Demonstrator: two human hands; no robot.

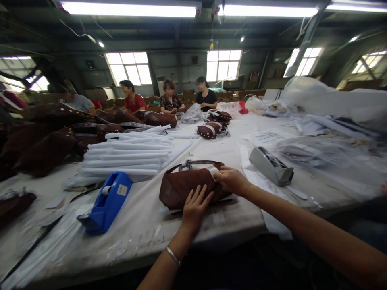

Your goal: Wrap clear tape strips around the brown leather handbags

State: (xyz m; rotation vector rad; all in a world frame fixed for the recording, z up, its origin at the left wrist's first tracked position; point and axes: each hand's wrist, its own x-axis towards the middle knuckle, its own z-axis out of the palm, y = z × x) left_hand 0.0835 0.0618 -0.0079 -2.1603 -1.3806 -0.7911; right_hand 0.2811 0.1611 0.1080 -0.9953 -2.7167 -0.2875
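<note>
1. Left hand (195, 207): laid flat on the front of the brown bag, fingers spread wide, nothing enclosed. Probably pressed there to stop sliding or rolling. At the wrist, 1 silver bangle (173, 256).
2. Right hand (231, 180): fingers bunched narrow at the white band (212, 170), on the bag's upper right. Whether pinching or only pressing, cannot tell. Apparently placed to keep the band against the brown surface.
3. Brown bag (177, 187), 1 piece: lying near the front edge of the counter (136, 225), under the 2 hands. Handle (199, 162) along the far side, perhaps turned away to leave the front free.
4. Tape dispensers, 2: blue dispenser (105, 209) left of the bag, grey dispenser (269, 169) to the right, both apart from it. Presumably set 1 per side for a short reach.
5. White rolls (127, 155), many: stacked behind the blue dispenser, roughly parallel, likely for easy lifting.
6. Banded bags (208, 129), at least 2: grouped farther back, seemingly out of the working space.
7. Bag heap (48, 151): brown, piled loosely at far left; count not possible.
8. Clear plastic (326, 151): crumpled at right, beside printed papers (267, 137).
9. Co-workers (207, 96), 4: across the far side, hands mostly hidden or too small to read.
</note>
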